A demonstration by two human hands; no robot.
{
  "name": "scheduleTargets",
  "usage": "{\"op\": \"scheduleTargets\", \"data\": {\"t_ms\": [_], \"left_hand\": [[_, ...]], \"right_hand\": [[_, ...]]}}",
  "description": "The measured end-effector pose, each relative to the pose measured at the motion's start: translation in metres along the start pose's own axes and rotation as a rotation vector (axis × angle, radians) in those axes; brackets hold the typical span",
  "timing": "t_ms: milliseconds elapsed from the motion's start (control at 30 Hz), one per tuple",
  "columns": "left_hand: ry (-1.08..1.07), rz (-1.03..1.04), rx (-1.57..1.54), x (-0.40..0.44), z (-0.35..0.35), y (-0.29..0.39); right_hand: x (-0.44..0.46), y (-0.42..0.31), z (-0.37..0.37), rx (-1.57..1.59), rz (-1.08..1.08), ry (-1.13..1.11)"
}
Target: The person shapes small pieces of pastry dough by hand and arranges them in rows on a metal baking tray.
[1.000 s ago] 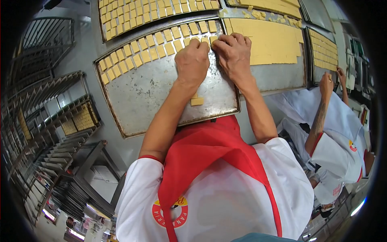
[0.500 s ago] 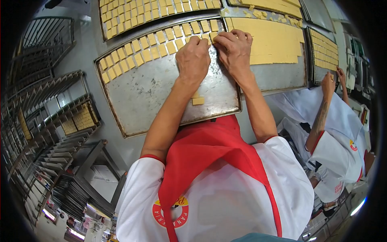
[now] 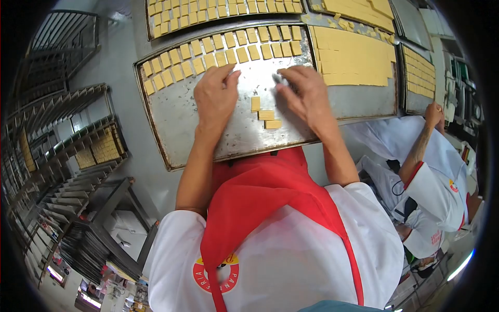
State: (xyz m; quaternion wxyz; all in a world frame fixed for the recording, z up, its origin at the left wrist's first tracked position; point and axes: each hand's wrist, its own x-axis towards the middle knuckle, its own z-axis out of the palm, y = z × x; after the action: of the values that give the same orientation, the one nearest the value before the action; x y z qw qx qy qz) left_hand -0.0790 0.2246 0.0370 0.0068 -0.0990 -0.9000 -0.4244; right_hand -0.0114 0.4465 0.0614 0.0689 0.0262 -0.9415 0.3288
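Observation:
My left hand hovers over the left-middle of a metal baking tray, its thumb and fingers apart and nothing visible between them. Opposite it, my right hand is also open, slightly blurred, with a gap between thumb and forefinger. Between the hands lie a few loose yellow dough pieces, partly overlapping, nearer my body. Along the tray's far side run two rows of small rectangular dough pieces, set apart from one another. My left fingertips are just below the nearer row.
A cut dough sheet covers much of a tray on the right. Another filled tray stands beyond mine. A co-worker's hand is by a tray at far right. Metal racks stand at left.
Both hands have drawn back from the right end of the rows and moved apart, their fingers loosening. Dough pieces there are uncovered, and more of the loose pieces shows.

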Motion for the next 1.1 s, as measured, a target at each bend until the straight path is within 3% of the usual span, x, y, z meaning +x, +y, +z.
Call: {"op": "scheduleTargets", "data": {"t_ms": [100, 300, 533, 600, 733, 833, 900, 933, 1000, 1033, 1100], "left_hand": [[0.038, -0.023, 0.024, -0.012, -0.017, -0.021], [0.01, -0.106, 0.009, -0.028, -0.036, -0.034], [-0.042, -0.064, -0.006, -0.034, -0.033, -0.038], [-0.062, -0.054, 0.033, -0.034, -0.034, -0.036], [-0.065, -0.035, 0.011, -0.033, -0.035, -0.035], [-0.074, -0.052, 0.021, -0.034, -0.035, -0.035], [-0.066, -0.063, 0.013, -0.036, -0.036, -0.033], [-0.068, -0.062, 0.016, -0.036, -0.036, -0.033], [-0.053, -0.023, 0.013, -0.037, -0.035, -0.032], [-0.054, -0.021, 0.016, -0.037, -0.034, -0.031], [-0.056, -0.027, 0.011, -0.038, -0.032, -0.03]], "right_hand": [[-0.003, -0.03, 0.015, 0.049, 0.073, -0.162], [-0.014, -0.051, 0.055, -0.174, 0.061, -0.165], [-0.005, -0.049, 0.057, -0.079, 0.157, -0.257], [-0.004, -0.046, 0.059, -0.077, -0.024, -0.105], [-0.003, -0.043, 0.05, -0.02, -0.05, -0.189], [0.002, -0.028, 0.032, 0.269, 0.218, -0.192], [0.016, 0.002, 0.007, 0.159, 0.204, -0.005], [0.025, 0.025, -0.009, 0.259, 0.294, 0.048], [0.044, 0.061, -0.053, 0.334, 0.249, 0.225], [0.052, 0.072, -0.072, 0.18, 0.154, 0.337], [0.054, 0.075, -0.093, -0.117, 0.241, 0.475]]}}
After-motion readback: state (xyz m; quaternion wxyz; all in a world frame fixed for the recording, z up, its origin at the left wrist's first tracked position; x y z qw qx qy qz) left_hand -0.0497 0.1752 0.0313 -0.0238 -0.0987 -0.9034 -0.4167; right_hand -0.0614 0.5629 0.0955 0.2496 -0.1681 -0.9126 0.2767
